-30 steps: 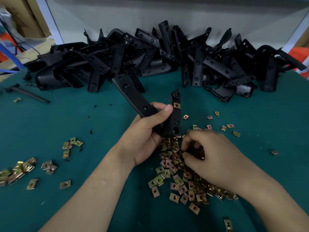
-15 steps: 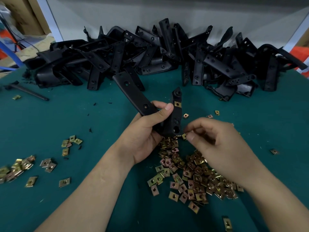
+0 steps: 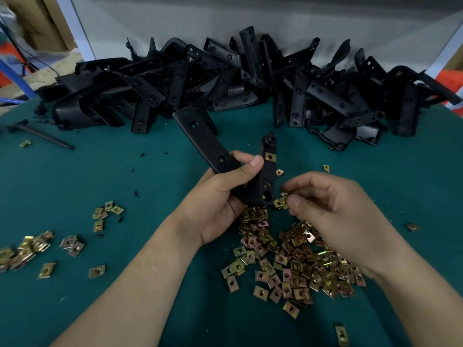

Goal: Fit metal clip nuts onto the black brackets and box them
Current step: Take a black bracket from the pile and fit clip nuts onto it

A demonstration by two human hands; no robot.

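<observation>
my left hand (image 3: 220,196) grips the bracket (image 3: 205,144) over the pile (image 3: 300,259), with a fitted nut (image 3: 270,157) on its upper edge. my right hand (image 3: 333,209) pinches a loose nut (image 3: 281,203) just beside the lower edge. my worry: fed crooked, it slips and drops into the pile.

The one view comes from a wide-angle camera worn on the person's head, above the near edge of the green table (image 3: 75,176). It faces forward and down, so both bare forearms run in from the bottom edge. The left hand (image 3: 220,204), gripping a black bracket (image 3: 208,144), and the right hand (image 3: 333,211), pinching a clip nut (image 3: 281,202), meet close to the lens at mid-frame. The pile of clip nuts (image 3: 295,259) fills the near right, while the heap of brackets (image 3: 225,83) spans the far side from left to right against the grey wall (image 3: 250,16).
</observation>
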